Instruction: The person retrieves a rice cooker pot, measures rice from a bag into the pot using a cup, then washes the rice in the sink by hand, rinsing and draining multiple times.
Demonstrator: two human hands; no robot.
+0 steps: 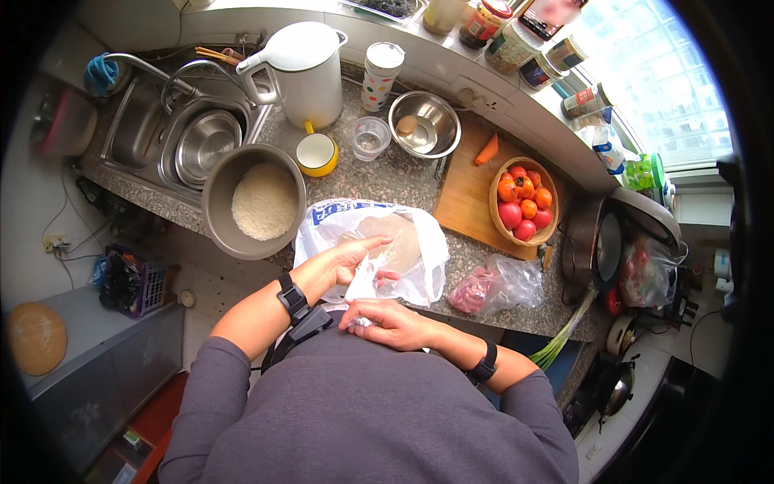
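A white plastic bag (pixel 430 257) with blue print lies at the front edge of the granite counter, its mouth spread around a thin, clear inner bag (pixel 399 242) whose contents I cannot make out. My left hand (pixel 363 260) is at the gathered plastic of the bags, fingers partly spread, thumb side up. Close to my body, my right hand (pixel 387 323) has its fingers closed on the twisted end of that plastic. To the left of the bags stands a grey-brown pot (pixel 214 212) holding white rice (pixel 264 202).
Behind are a yellow mug (pixel 317 155), a clear cup (pixel 370 139), a white pitcher (pixel 305 72) and a steel bowl (pixel 450 130). At the right, a cutting board (pixel 456 193) bears a fruit basket (pixel 493 209) and a carrot (pixel 487 149); bagged meat (pixel 474 290) lies nearer. The sink (pixel 136 130) is far left.
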